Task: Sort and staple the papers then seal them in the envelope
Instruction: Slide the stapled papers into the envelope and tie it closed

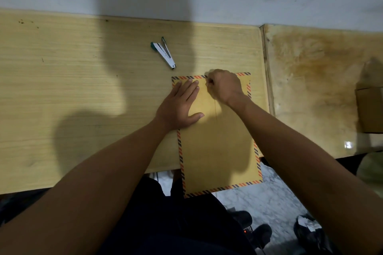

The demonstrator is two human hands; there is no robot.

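A brown envelope [219, 151] with a red and dark striped border lies on the wooden table [83, 89], its near end hanging over the front edge. My left hand [180, 105] lies flat on its upper left part, fingers straight. My right hand [224, 87] is curled at the envelope's top edge, fingertips pinched against the flap area. A small white and teal stapler [164, 53] lies on the table behind the envelope. No loose papers are in view.
A second, stained table top [310, 80] adjoins on the right, carrying a cardboard box [371, 109] at the far right. A pale wall runs behind both tables. Below the front edge are my dark-clothed legs, shoes and a tiled floor.
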